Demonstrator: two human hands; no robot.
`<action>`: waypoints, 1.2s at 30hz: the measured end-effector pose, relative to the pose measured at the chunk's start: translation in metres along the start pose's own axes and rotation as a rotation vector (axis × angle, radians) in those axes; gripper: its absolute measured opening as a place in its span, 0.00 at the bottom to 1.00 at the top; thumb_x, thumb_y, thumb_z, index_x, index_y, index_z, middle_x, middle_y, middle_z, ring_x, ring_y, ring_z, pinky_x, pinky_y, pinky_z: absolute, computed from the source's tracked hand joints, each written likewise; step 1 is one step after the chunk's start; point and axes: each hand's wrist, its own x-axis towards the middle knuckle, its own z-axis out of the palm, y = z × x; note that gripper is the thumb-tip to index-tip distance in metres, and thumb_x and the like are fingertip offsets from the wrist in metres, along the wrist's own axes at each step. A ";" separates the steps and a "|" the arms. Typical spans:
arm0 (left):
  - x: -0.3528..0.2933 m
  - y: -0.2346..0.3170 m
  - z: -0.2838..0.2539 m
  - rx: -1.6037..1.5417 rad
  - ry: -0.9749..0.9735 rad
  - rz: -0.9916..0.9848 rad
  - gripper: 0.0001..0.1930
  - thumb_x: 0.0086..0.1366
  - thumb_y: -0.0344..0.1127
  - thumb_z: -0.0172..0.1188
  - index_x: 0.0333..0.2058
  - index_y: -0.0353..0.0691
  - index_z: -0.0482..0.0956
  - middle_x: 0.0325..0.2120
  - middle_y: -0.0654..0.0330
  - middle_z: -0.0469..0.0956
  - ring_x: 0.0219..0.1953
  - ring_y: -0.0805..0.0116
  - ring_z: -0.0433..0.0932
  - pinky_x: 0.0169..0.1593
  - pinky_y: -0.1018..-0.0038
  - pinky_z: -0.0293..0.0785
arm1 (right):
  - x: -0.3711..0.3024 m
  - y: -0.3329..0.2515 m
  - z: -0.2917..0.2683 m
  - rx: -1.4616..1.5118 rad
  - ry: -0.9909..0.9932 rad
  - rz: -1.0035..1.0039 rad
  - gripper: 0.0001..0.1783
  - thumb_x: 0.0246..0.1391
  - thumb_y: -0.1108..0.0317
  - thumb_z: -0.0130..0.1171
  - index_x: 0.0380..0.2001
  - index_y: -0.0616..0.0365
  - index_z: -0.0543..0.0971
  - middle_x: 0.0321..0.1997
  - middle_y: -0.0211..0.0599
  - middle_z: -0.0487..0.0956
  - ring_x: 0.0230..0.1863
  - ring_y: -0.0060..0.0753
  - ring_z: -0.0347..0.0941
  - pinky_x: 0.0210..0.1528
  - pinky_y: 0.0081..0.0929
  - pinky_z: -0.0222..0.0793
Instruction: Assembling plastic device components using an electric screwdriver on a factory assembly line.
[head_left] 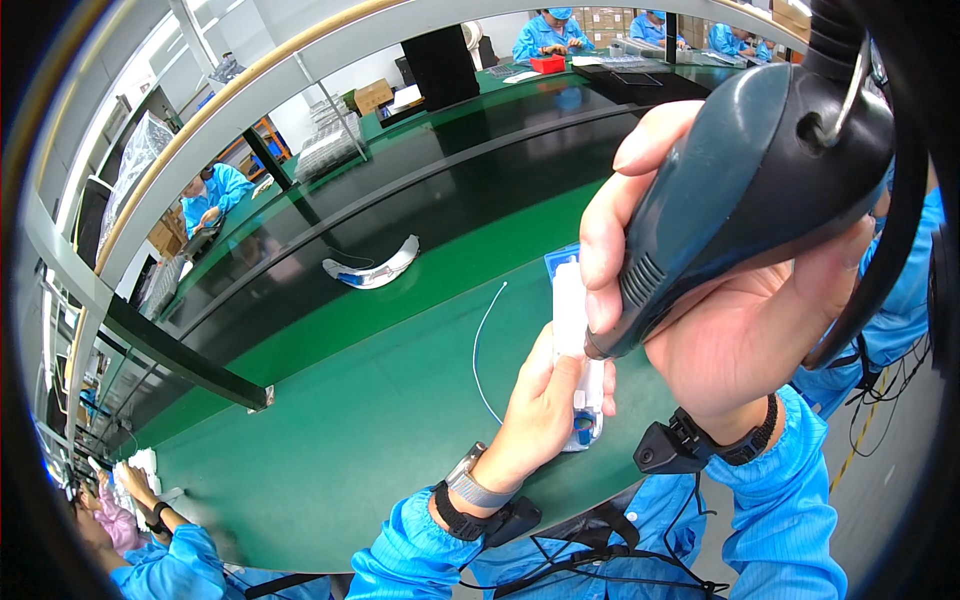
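Observation:
My right hand [715,340] is wrapped round a dark teal and black electric screwdriver [730,190], which hangs from a hook and a black cord at the upper right. The screwdriver's nose points down onto a narrow white plastic housing [570,300]; its bit is hidden. My left hand [540,405] grips that housing from the left, with fingertips showing on its far side. Blue parts show at the housing's upper and lower ends. A thin pale-blue wire [478,360] curves over the bench to the left of my left hand.
Beyond the green bench [330,460] runs a dark conveyor [300,275] carrying a curved white part [385,272] with a wire. A black bracket [190,360] crosses at left. Co-workers in blue sit at the far side [550,38] and the lower left [185,560].

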 end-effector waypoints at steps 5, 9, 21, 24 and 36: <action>-0.001 0.001 0.001 -0.008 0.010 -0.020 0.16 0.76 0.41 0.36 0.53 0.36 0.62 0.30 0.59 0.75 0.26 0.73 0.76 0.31 0.78 0.74 | 0.000 0.000 -0.003 -0.037 -0.050 -0.001 0.56 0.49 0.17 0.27 0.43 0.69 0.68 0.22 0.48 0.75 0.15 0.27 0.70 0.16 0.22 0.68; 0.000 0.001 0.001 -0.011 0.009 -0.019 0.16 0.76 0.41 0.36 0.54 0.36 0.62 0.30 0.59 0.75 0.26 0.73 0.76 0.31 0.78 0.74 | 0.000 0.001 0.003 0.032 0.039 0.002 0.56 0.48 0.17 0.28 0.42 0.69 0.68 0.22 0.48 0.75 0.15 0.28 0.70 0.16 0.22 0.69; 0.000 0.001 0.000 0.001 -0.003 -0.011 0.16 0.76 0.42 0.36 0.53 0.36 0.63 0.31 0.59 0.75 0.27 0.73 0.76 0.31 0.78 0.74 | 0.000 0.001 -0.004 -0.017 -0.016 0.052 0.56 0.46 0.16 0.27 0.42 0.67 0.67 0.22 0.48 0.75 0.16 0.30 0.71 0.17 0.25 0.70; 0.000 0.002 0.000 0.019 0.000 -0.002 0.16 0.76 0.42 0.36 0.52 0.36 0.63 0.30 0.59 0.75 0.27 0.73 0.76 0.31 0.78 0.74 | -0.001 -0.002 0.003 0.038 0.011 0.075 0.57 0.46 0.15 0.27 0.42 0.67 0.67 0.22 0.48 0.75 0.16 0.30 0.71 0.17 0.26 0.70; -0.002 0.006 0.002 0.013 0.001 -0.024 0.16 0.76 0.41 0.35 0.52 0.36 0.64 0.30 0.59 0.74 0.27 0.73 0.76 0.32 0.78 0.75 | -0.001 0.000 -0.009 0.023 -0.094 0.062 0.56 0.47 0.16 0.28 0.42 0.68 0.68 0.23 0.49 0.75 0.17 0.31 0.71 0.17 0.26 0.69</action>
